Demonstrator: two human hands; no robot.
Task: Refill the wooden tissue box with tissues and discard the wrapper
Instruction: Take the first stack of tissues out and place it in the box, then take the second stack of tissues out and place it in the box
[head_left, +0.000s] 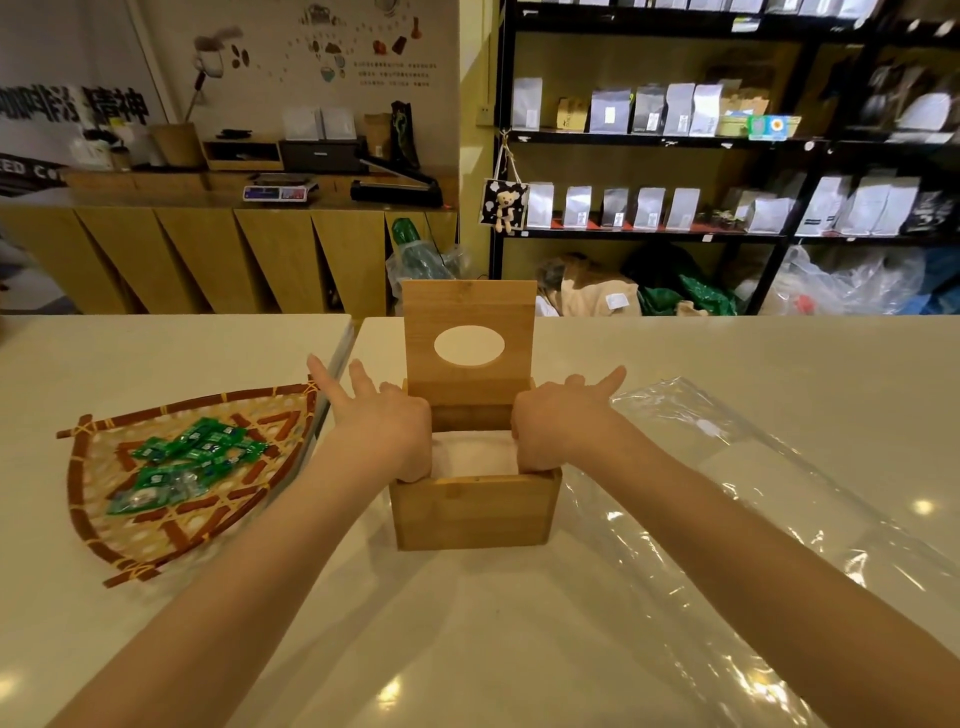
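Observation:
The wooden tissue box (472, 512) stands on the white table with its hinged lid (468, 343) raised upright, an oval hole in it. White tissues (475, 457) lie inside the box. My left hand (382, 426) presses at the left inner side of the box, thumb down on the tissues, index and middle fingers stretched outward. My right hand (558, 423) does the same at the right inner side, index finger pointing away. The clear plastic wrapper (727, 519) lies flat and crumpled on the table to the right of the box.
A fan-shaped woven tray (104, 530) with several green candy packets (192, 457) lies on the table to the left. A seam between two tabletops (353, 332) runs behind it. Beyond the table stand a wooden counter (208, 249) and black shelves (675, 140) of bags.

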